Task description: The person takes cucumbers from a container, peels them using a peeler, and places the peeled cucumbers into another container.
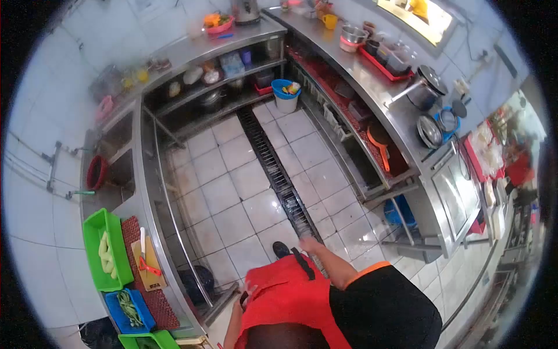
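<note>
My right hand (310,243) is stretched forward at the front of my red apron (285,291), over the tiled floor; it is small and blurred, and I cannot make out its fingers. Down at the apron's left edge is my left hand (246,289), partly covered by the cloth, with its fingers hard to see. On the steel counter to my left, a green tray (104,217) holds several long pale vegetables (107,256). Beside it a cutting board (156,282) carries a knife (143,239) and a red-handled peeler (150,267). Green beans (129,308) lie in a blue basket (150,324).
A drain grate (270,160) runs down the tiled floor between the counters. At the far end stands a white bucket (286,104) with a blue basin (280,87) on top. The right counter bears a large pot (425,90) and a red tray (378,65) of containers.
</note>
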Available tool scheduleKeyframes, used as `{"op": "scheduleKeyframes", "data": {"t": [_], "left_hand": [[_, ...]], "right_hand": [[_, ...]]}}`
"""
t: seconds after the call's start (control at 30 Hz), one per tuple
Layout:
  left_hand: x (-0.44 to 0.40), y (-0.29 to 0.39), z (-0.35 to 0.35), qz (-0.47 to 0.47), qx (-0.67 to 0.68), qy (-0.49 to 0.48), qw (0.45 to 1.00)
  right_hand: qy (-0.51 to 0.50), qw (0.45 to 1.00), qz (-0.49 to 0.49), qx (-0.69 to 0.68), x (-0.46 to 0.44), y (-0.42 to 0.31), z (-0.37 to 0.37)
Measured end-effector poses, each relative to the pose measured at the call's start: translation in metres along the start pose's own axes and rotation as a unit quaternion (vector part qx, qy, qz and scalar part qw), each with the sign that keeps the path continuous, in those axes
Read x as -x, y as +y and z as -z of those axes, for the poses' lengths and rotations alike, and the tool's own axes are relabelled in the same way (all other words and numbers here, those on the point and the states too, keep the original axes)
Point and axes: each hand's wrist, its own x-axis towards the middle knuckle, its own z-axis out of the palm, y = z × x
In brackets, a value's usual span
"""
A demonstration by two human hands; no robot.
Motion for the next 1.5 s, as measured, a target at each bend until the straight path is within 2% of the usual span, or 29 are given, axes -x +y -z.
{"op": "scheduleKeyframes", "data": {"t": [0.03, 0.07, 0.1, 0.17, 0.27, 0.37, 0.4, 0.43, 0.47, 0.5, 0.53, 0.57, 0.6, 0.63, 0.67, 0.7, 0.77, 0.83, 0.97, 1.03, 1.1, 1.17, 1.2, 1.23, 1.27, 1.33, 1.37, 1.4, 1.5], "left_hand": [[-0.004, 0.011, 0.003, -0.004, 0.011, -0.012, 1.000], [-0.008, 0.020, 0.009, -0.009, 0.024, -0.022, 0.999], [-0.015, 0.026, 0.017, -0.017, 0.032, -0.031, 0.999], [-0.016, 0.055, 0.038, -0.035, 0.065, -0.048, 0.996], [-0.040, 0.092, 0.077, -0.082, 0.108, -0.097, 0.986], [-0.058, 0.135, 0.127, -0.159, 0.192, -0.152, 0.957], [-0.036, 0.176, 0.140, -0.134, 0.289, -0.139, 0.938], [-0.008, 0.232, 0.148, -0.108, 0.398, -0.117, 0.904], [0.007, 0.276, 0.160, -0.131, 0.375, -0.115, 0.910], [0.010, 0.311, 0.179, -0.154, 0.360, -0.098, 0.915], [-0.035, 0.316, 0.195, -0.179, 0.328, -0.152, 0.915], [-0.069, 0.320, 0.208, -0.143, 0.437, -0.194, 0.867], [-0.095, 0.347, 0.213, -0.201, 0.216, -0.089, 0.951], [-0.126, 0.349, 0.212, -0.236, 0.265, -0.066, 0.933], [-0.108, 0.383, 0.232, -0.300, 0.182, -0.042, 0.935], [-0.121, 0.392, 0.228, -0.360, 0.268, 0.057, 0.892], [-0.137, 0.423, 0.247, -0.369, 0.230, 0.061, 0.898], [-0.124, 0.445, 0.265, -0.348, 0.293, 0.040, 0.889], [-0.112, 0.441, 0.306, -0.324, 0.306, 0.113, 0.888], [-0.091, 0.425, 0.314, -0.332, 0.380, 0.263, 0.822], [-0.048, 0.404, 0.323, -0.385, 0.431, 0.384, 0.720], [-0.019, 0.366, 0.321, -0.337, 0.509, 0.424, 0.669], [0.030, 0.367, 0.324, -0.218, 0.578, 0.442, 0.650], [0.053, 0.351, 0.316, -0.189, 0.597, 0.505, 0.595], [0.077, 0.332, 0.302, -0.185, 0.587, 0.564, 0.551], [0.134, 0.304, 0.279, -0.139, 0.587, 0.652, 0.459], [0.136, 0.255, 0.258, -0.102, 0.563, 0.714, 0.403], [0.167, 0.251, 0.248, -0.092, 0.566, 0.750, 0.330], [0.225, 0.184, 0.220, -0.016, 0.513, 0.823, 0.243]], "right_hand": [[0.101, 0.992, -0.051, -0.058, -0.035, -0.042, 0.030], [0.057, 0.991, -0.039, -0.112, -0.069, -0.080, 0.067], [0.066, 0.996, 0.056, 0.011, -0.090, -0.119, 0.106], [0.139, 0.977, 0.075, -0.147, -0.127, -0.175, 0.144], [0.100, 0.982, 0.060, -0.146, -0.173, -0.225, 0.186], [0.123, 0.984, 0.076, -0.105, -0.207, -0.215, 0.169], [0.140, 0.986, 0.090, -0.005, -0.240, -0.177, 0.134], [0.065, 0.993, 0.069, 0.063, -0.216, -0.182, 0.146], [-0.038, 0.994, -0.005, 0.098, -0.210, -0.176, 0.144], [-0.068, 0.997, -0.033, 0.017, -0.185, -0.174, 0.148], [-0.204, 0.917, 0.246, 0.239, -0.237, -0.059, 0.087], [-0.126, 0.972, 0.180, 0.087, -0.208, -0.084, 0.089], [-0.065, 0.992, 0.092, -0.059, -0.179, -0.109, 0.113], [-0.102, 0.993, 0.035, -0.054, -0.169, -0.102, 0.123], [-0.149, 0.989, -0.010, -0.021, -0.170, -0.103, 0.134], [-0.180, 0.983, -0.040, -0.002, -0.180, -0.105, 0.146], [-0.223, 0.972, -0.069, 0.027, -0.217, -0.112, 0.185], [-0.244, 0.966, -0.072, 0.050, -0.265, -0.129, 0.217], [-0.285, 0.953, -0.026, 0.095, -0.373, -0.170, 0.258], [-0.310, 0.943, 0.021, 0.117, -0.432, -0.186, 0.266], [-0.333, 0.918, 0.122, 0.175, -0.504, -0.202, 0.278], [-0.337, 0.816, 0.370, 0.288, -0.608, -0.231, 0.289], [-0.337, 0.777, 0.444, 0.294, -0.667, -0.254, 0.286], [-0.412, 0.879, 0.214, 0.105, -0.644, -0.360, 0.286], [-0.313, 0.947, 0.071, -0.016, -0.585, -0.459, 0.291], [-0.343, 0.926, 0.155, 0.025, -0.544, -0.558, 0.256], [-0.368, 0.902, 0.222, 0.035, -0.512, -0.591, 0.231], [-0.390, 0.874, 0.288, 0.045, -0.467, -0.621, 0.205], [-0.495, 0.772, 0.393, 0.069, -0.359, -0.650, 0.097]]}}
